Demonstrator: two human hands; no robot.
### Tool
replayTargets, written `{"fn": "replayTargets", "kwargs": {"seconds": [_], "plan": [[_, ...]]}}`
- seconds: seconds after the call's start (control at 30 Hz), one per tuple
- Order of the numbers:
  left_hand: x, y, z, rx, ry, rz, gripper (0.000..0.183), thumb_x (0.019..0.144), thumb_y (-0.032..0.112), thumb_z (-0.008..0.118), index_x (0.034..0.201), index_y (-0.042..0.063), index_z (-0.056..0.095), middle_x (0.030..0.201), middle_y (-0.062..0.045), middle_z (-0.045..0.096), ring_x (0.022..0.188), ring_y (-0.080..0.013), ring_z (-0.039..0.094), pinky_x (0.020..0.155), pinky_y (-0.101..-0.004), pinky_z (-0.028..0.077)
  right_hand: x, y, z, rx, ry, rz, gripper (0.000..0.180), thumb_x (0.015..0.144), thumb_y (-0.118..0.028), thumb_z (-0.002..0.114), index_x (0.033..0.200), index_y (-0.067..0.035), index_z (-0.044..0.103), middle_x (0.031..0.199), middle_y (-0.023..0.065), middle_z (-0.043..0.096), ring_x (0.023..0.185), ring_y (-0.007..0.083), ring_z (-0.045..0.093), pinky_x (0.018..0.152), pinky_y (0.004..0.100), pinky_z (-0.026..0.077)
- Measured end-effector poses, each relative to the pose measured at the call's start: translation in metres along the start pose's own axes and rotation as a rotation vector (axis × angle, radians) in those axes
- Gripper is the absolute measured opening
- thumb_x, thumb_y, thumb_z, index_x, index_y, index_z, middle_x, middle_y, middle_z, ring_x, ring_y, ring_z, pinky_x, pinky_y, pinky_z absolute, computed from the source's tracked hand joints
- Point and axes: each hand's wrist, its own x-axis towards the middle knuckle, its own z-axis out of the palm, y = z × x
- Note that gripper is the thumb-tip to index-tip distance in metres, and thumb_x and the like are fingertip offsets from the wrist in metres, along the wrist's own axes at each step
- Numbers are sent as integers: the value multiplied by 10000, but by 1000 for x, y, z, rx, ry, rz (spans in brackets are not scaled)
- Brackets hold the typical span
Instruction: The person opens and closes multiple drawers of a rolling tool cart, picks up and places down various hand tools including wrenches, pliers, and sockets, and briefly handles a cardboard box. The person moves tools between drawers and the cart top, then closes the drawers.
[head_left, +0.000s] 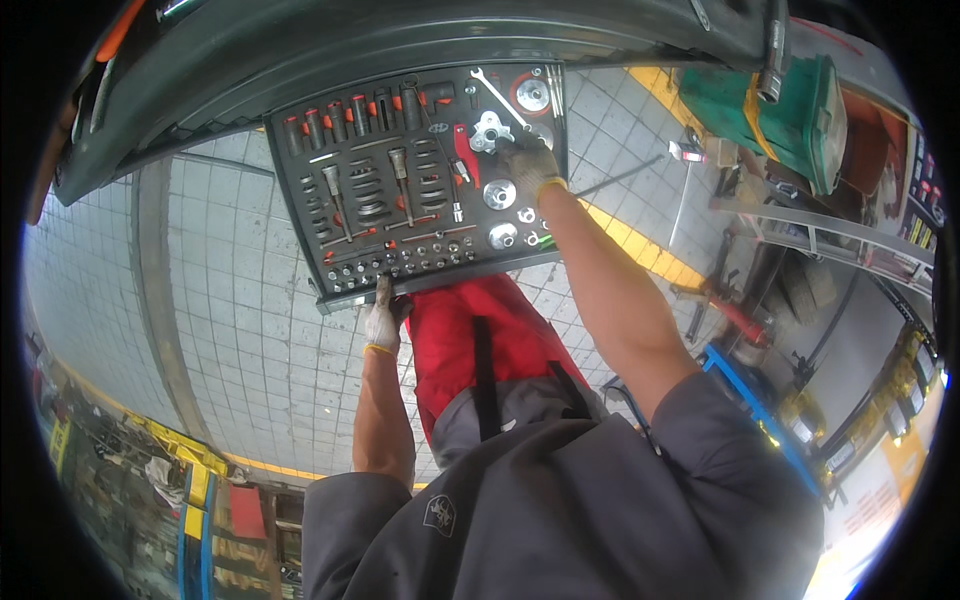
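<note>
An open tool drawer (491, 161) with a dark foam insert lies before me. My left hand (383, 322), in a whitish knit glove, grips the drawer's front edge, thumb on top. My right hand (534, 163), in a soiled knit glove, is over the right part of the insert. Its fingertips are beside a silver star-shaped part (489, 133) and the lower end of a combination wrench (499, 97); whether they hold anything is hidden. Nearby are a red-handled tool (464, 154) and a round metal flange (499, 194). Small sockets (409, 256) stand along the front, and larger dark sockets (337, 121) at the back left.
The dark tool cabinet (450, 37) rises beyond the drawer. On the right are a green bin (795, 124), a metal rack (817, 232) and a red jack-like tool (739, 319). A blue-and-yellow post (193, 517) and shelving stand lower left. The tiled floor (232, 315) has yellow lines.
</note>
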Motion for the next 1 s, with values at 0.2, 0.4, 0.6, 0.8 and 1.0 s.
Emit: {"fn": "replayTargets", "kwargs": {"seconds": [0.2,0.4,0.6,0.8,1.0], "plan": [[3,-1,-4,35,-41,-15,775,985,572,788,1549,77,595,1402,-71,647,1059,-216,663,875,-368,593,-25,-27,29,-195,274,32,379,946,-360,777,1166,-51,779,1097,140,815,1047,299,767,910,405,579],[14,-6,-11,55,-48,-29,807,991,554,787,1585,61,551,1436,-119,639,1140,-255,684,886,-381,605,-17,-26,25,-226,388,-229,386,986,-346,800,1227,-46,764,1188,128,818,1126,279,750,1003,375,549],[13,-8,-13,-10,-77,8,764,994,512,801,1563,64,557,1452,-132,635,1104,-249,684,871,-382,604,-11,-48,23,-390,323,-111,387,1007,-390,719,1226,-75,770,1212,167,798,1151,355,746,1002,444,559],[7,0,-7,16,-29,-16,698,995,491,812,1516,80,596,1329,-103,665,981,-225,682,829,-374,601,-20,-88,20,-908,381,-67,440,956,-405,701,1333,-181,738,1319,217,741,1209,441,704,1006,521,558],[5,3,-6,53,19,-54,631,976,541,822,1346,49,683,1050,-73,714,848,-189,671,757,-331,577,-5,-97,15,-1389,368,-312,273,1012,-240,625,1227,-133,756,1211,200,774,1066,412,778,905,544,621]]}}
